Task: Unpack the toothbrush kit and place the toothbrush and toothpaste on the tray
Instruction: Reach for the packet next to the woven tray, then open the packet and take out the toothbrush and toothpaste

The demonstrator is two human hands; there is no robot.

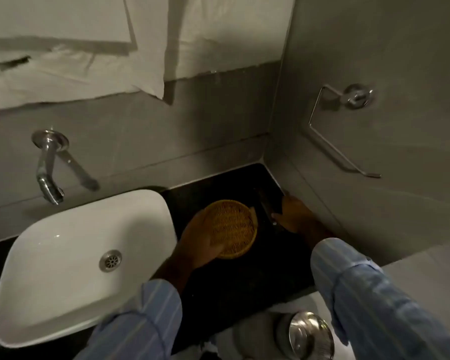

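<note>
A round woven tray (234, 227), yellow-brown, rests on the black counter (234, 289) to the right of the sink. My left hand (196, 242) grips the tray's left rim. Just right of the tray lies a long dark box, the toothbrush kit (269, 206), close to the side wall. My right hand (294, 214) holds the kit, fingers wrapped along its right edge. The toothbrush and toothpaste themselves are not visible.
A white basin (70, 271) with a steel drain fills the left of the counter, under a wall tap (48, 167). A metal paper holder (343, 126) is on the right wall. A steel lidded bin (307, 336) stands below the counter's front edge.
</note>
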